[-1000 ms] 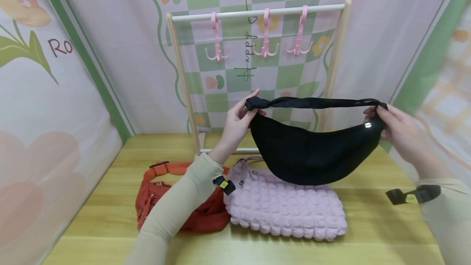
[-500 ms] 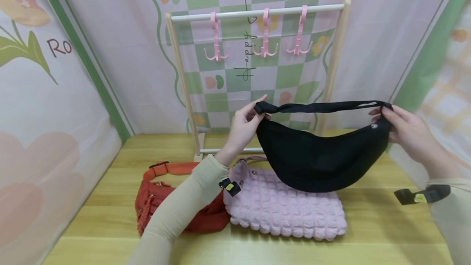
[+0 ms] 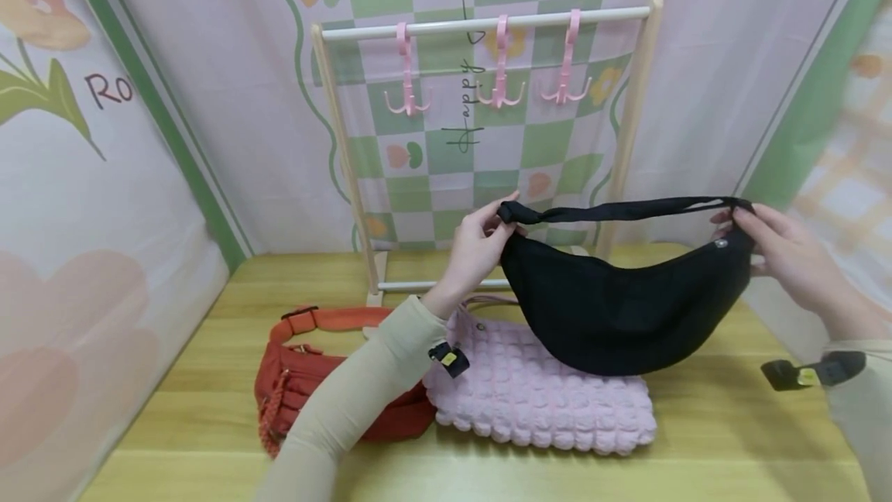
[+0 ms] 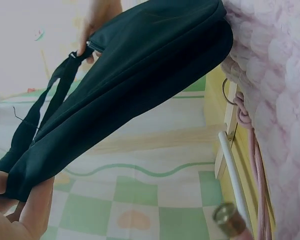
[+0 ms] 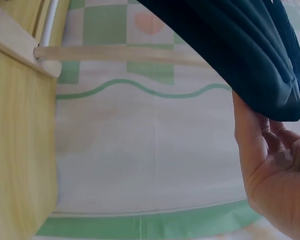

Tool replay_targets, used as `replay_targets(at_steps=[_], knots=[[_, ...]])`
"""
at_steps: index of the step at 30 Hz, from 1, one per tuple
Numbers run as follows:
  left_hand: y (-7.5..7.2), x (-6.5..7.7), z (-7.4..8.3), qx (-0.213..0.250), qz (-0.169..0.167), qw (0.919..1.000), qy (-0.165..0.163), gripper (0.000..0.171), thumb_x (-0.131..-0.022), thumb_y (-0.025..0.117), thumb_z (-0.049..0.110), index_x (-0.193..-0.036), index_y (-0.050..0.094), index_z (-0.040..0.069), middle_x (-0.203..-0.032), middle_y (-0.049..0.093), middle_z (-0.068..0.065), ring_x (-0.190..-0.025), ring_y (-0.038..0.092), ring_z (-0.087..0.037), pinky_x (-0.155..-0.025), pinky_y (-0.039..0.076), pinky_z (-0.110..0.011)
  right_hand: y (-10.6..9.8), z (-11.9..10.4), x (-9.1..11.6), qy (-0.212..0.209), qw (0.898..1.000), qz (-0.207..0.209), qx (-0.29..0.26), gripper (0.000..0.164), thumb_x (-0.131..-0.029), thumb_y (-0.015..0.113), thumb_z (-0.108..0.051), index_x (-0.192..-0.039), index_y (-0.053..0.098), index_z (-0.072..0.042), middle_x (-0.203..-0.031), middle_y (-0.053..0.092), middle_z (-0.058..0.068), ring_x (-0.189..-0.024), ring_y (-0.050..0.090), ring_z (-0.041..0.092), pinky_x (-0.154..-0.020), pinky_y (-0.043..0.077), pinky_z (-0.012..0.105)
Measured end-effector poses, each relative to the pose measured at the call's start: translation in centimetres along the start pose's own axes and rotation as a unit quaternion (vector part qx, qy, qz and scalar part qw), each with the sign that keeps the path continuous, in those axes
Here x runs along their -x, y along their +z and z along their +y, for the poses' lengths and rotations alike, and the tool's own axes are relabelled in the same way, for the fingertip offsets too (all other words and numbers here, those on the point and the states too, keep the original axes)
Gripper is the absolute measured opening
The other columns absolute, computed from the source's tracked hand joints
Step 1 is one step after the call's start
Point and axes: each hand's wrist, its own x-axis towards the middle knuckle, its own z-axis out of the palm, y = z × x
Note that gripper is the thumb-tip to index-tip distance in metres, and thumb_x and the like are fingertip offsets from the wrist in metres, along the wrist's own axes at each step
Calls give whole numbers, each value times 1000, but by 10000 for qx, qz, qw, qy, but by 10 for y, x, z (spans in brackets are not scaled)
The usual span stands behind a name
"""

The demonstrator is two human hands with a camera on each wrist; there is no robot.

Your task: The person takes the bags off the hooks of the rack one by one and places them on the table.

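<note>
A black crescent-shaped shoulder bag (image 3: 627, 308) is held up by both ends, its strap (image 3: 620, 211) stretched nearly level above the body. My left hand (image 3: 479, 246) pinches the knotted strap end at the bag's left corner; in the left wrist view, thumb and fingers (image 4: 37, 205) press the cloth. The right hand (image 3: 794, 254) grips the other corner, by a small metal badge (image 3: 721, 243); the right wrist view shows that hand (image 5: 275, 165) under the bag's end. Below the black bag lies a pink puffy bag (image 3: 543, 401), partly covered by it.
A red waist bag (image 3: 307, 370) lies on the wooden table (image 3: 209, 401), partly behind my left forearm. Behind stands a rack (image 3: 460, 25) with a white bar and wooden posts. Pink hooks (image 3: 500, 68) hang from it. A patterned cloth (image 3: 446, 177) backs the rack.
Both hands have moved right and a little down, carrying the black bag with them. The grip on each end looks the same. The pink and red bags have stayed in place.
</note>
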Motion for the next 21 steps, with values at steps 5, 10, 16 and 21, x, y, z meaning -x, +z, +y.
replay_targets(at_steps=[5,10,16,21], knots=[[7,1,-1,-134,23,9998,-113,37,-97,55,17,-132,56,28,-91,72,-11,-80,65,-15,-60,42,-18,-6,5,4,105,9994,-65,313,24,-103,34,-29,-112,56,-30,-89,62,-21,-76,62,-4,-55,54,27],[15,0,-12,-109,6,9999,-73,35,-96,56,20,-129,59,29,-87,72,-6,-73,62,-9,-54,44,-21,-12,10,8,318,9965,-101,769,23,-104,32,-31,-115,52,-35,-91,59,-28,-77,61,-6,-57,54,26],[23,-1,-14,92,-61,9998,-168,35,-95,56,14,-128,61,23,-85,72,-8,-73,62,-7,-54,48,-21,-20,18,12,554,9946,-93,869,19,-103,34,-32,-111,49,-42,-92,55,-34,-77,59,-9,-58,53,21],[29,-1,-11,350,-102,9991,-198,34,-96,55,14,-128,61,23,-88,71,-10,-74,63,-8,-55,55,-30,-26,20,14,584,9940,-128,912,22,-104,31,-33,-108,51,-41,-89,57,-32,-75,60,-6,-58,52,22]])
